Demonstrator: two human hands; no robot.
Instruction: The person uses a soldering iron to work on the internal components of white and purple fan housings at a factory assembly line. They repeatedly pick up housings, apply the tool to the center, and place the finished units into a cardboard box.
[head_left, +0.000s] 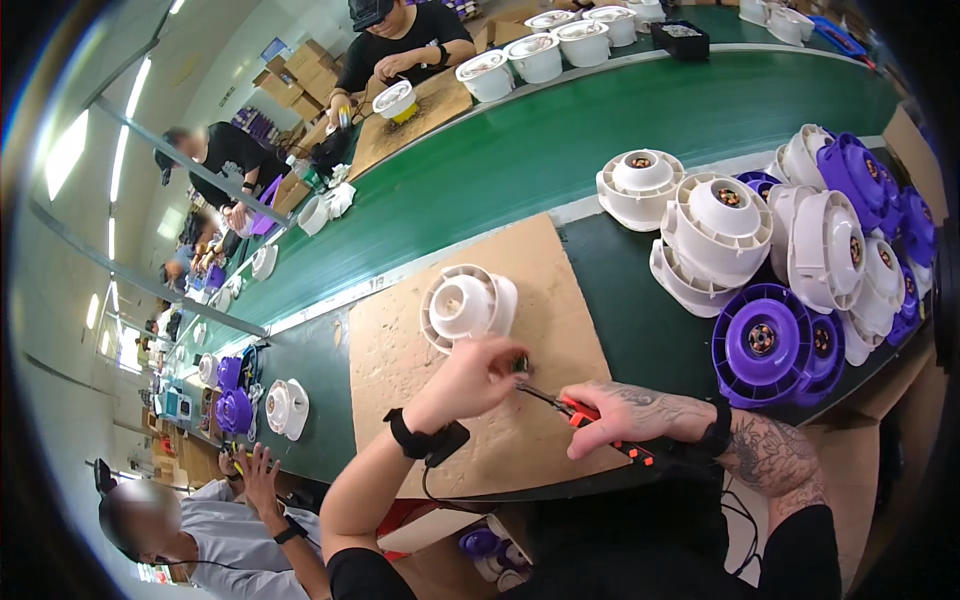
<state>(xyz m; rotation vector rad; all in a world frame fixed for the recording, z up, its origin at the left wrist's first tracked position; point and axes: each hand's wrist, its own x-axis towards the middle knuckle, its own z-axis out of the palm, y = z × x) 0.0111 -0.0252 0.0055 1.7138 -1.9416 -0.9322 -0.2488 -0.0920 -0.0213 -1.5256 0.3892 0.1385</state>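
Note:
My left hand point(470, 378) pinches a small dark round part point(520, 364), perhaps a motor core, above a cardboard sheet point(545, 275). In my right hand point(630, 412) are pliers point(581, 411) with red and black handles. Their narrow jaws point left and reach close to the small part; whether they touch it I cannot tell. Just beyond my left hand, a white round plastic housing point(460, 306) with a ribbed rim and raised hub lies on the cardboard. Black bands circle both my wrists, and a cable hangs from the left one.
White housings point(722, 225) and purple housings point(763, 338) are piled at the right. A green conveyor belt point(450, 205) runs behind the bench. Across it, a person point(405, 50) works beside several white units point(533, 58). At lower left, another person's hand point(262, 482) is raised near the bench.

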